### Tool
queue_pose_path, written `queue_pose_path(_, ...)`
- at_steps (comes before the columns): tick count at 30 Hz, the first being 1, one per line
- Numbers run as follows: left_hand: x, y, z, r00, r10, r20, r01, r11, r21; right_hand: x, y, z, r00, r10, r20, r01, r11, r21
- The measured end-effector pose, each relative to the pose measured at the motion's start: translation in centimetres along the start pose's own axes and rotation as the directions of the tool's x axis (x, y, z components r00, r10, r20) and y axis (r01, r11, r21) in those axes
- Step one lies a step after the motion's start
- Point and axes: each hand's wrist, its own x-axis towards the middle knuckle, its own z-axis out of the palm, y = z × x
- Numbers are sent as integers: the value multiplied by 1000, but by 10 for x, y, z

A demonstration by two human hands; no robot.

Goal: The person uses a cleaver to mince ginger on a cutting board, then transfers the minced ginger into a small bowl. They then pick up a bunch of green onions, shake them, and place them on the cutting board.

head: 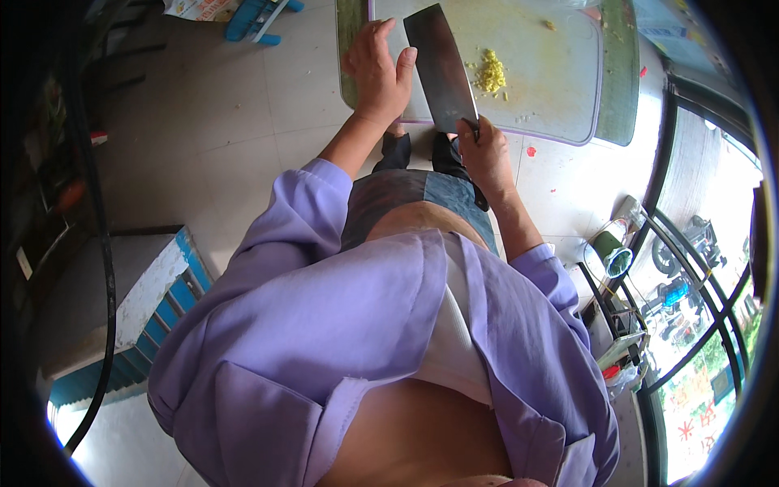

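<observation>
My right hand (487, 152) grips the handle of a cleaver (439, 67), whose broad metal blade is raised over the near edge of a cutting board (548, 79). My left hand (383, 73) is beside the blade's left side, fingers apart, thumb pointing towards it, holding nothing. A small heap of finely chopped yellow food (490, 73) lies on the board to the right of the blade, with loose bits around it. One more yellow piece (551, 25) sits farther back on the board.
The board rests on a green surface (621, 79) that shows at both sides. Blue plastic furniture (252, 21) stands on the tiled floor at upper left. A green container (611, 252) and a rack stand by the window at right. A black cable (100, 213) hangs at left.
</observation>
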Motion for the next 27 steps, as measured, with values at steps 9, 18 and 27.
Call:
queue_pose_path(9, -7, 2, 1, 1000, -26, 18, 25, 999, 23, 20, 20, -39, 996, 15, -90, -24, 994, -103)
queue_pose_path(18, -7, 6, 3, 1000, -29, 2, 29, 999, 40, 42, 17, -81, 998, -35, -57, 28, 992, -123)
queue_pose_path(27, -12, -1, -13, 993, -97, -69, 104, 988, 111, 61, 17, -126, 901, -201, 383, 336, 883, -327)
